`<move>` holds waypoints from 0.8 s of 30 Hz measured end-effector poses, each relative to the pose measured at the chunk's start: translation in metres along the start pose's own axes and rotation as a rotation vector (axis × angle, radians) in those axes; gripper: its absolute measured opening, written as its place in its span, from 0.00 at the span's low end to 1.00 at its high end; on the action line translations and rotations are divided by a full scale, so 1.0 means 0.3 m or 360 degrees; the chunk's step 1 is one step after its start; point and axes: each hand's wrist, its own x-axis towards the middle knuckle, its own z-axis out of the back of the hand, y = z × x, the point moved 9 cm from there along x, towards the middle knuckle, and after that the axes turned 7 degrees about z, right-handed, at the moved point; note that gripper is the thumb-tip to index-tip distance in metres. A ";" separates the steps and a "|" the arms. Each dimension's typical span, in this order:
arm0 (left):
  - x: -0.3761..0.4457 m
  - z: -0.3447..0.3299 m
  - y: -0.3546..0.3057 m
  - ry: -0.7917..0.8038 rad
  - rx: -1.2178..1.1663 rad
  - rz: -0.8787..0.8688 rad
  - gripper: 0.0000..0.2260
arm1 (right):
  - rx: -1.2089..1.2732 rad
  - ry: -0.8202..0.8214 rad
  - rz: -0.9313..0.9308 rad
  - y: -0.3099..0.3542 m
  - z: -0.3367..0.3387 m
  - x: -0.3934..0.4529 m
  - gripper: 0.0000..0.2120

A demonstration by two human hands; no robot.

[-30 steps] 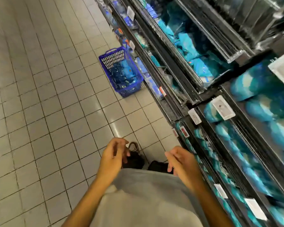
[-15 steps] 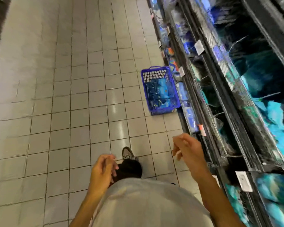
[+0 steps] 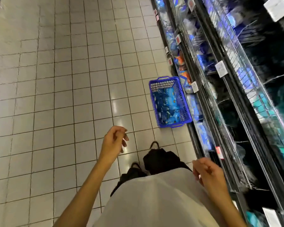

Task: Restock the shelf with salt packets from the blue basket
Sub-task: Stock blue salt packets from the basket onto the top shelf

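Grey tiled floor [image 3: 64, 95], orange packets [image 3: 181, 63]

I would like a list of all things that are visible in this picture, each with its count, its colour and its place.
blue basket: one, blue plastic, on the floor against the foot of the shelf
salt packets: several, count unclear, blue, inside the basket
shelf: one long unit with several tiers, dark with wire fronts, along the right side, holding blue and teal packets
price tags: several, mostly white, some red, on the shelf edges
floor: pale square tiles, left and centre
shoes: two, dark, below the hands
shirt: one, pale, bottom centre
left hand: loosely curled, holds nothing
right hand: loosely curled, holds nothing
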 end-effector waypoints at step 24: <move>1.012 -0.346 -0.660 0.0369 0.0569 0.0071 0.09 | 0.0255 -0.0245 -0.0116 0.359 -0.202 1.049 0.20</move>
